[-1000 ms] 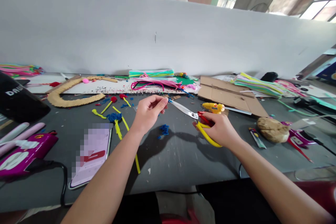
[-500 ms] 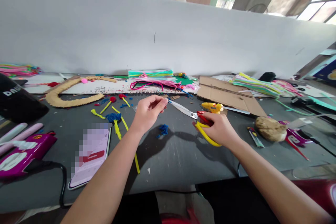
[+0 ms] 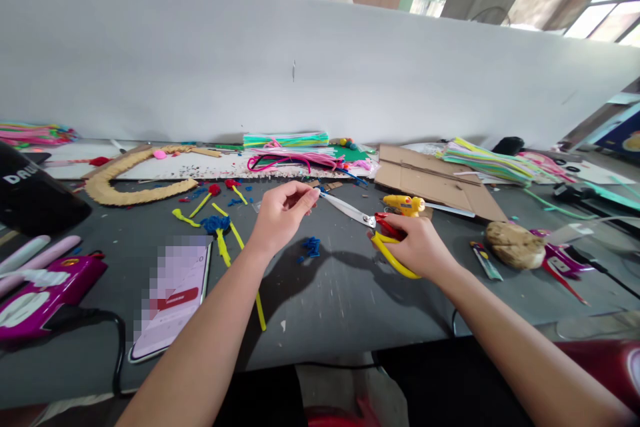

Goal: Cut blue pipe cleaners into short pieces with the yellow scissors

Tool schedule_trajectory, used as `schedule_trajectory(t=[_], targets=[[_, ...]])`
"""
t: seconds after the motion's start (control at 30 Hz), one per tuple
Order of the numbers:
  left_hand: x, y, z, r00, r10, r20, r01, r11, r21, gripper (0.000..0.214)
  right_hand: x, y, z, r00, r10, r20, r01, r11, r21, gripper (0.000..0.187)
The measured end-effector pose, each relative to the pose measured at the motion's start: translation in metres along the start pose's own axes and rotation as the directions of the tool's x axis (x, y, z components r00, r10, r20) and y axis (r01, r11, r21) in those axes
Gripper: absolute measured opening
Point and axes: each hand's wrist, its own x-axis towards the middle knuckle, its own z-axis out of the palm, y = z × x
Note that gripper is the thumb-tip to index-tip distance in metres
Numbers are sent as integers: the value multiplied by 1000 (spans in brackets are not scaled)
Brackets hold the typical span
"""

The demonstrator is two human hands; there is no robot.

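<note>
My right hand (image 3: pixel 413 240) is wrapped round the handles of yellow-handled scissors (image 3: pixel 350 209), with red showing at the inner grip. The scissors' blades point left and meet the fingertips of my left hand (image 3: pixel 286 213). Thumb and forefinger there are pinched on a tiny blue piece, probably pipe cleaner; most of it is hidden. Below the blades a small heap of blue cut pieces (image 3: pixel 312 247) lies on the grey table (image 3: pixel 330 320). Left of my left wrist are a blue flower-like tuft (image 3: pixel 216 222) on a yellow stem and a long yellow pipe cleaner (image 3: pixel 261 310).
A phone (image 3: pixel 173 307) lies left of my forearm, beside a purple corded device (image 3: pixel 60 293). Behind my right hand are a yellow glue gun (image 3: pixel 405 204) and cardboard (image 3: pixel 430 177). Pipe cleaner bundles (image 3: pixel 285 139) line the white partition (image 3: pixel 200 67). A person stands beyond it.
My hands and the scissors stay almost in place. The phone's screen content has changed, and the person behind the partition has turned their head.
</note>
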Motion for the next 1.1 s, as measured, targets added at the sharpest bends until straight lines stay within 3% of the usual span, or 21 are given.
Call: schedule_trajectory(t=[0.4,0.57,1.1], targets=[[0,0,1,1000,-19,4,19,999,-40,30,1,-6,-1,997,75,2,-75,996,50,35],[0,2,1,1000,-17,-7,16,999,-49,28,1,-8,-1,999,34,-2,-34,994,103,40],[-1,4,1,1000,-3,0,3,999,-46,30,2,-5,2,1000,-13,-17,14,1000,20,25]])
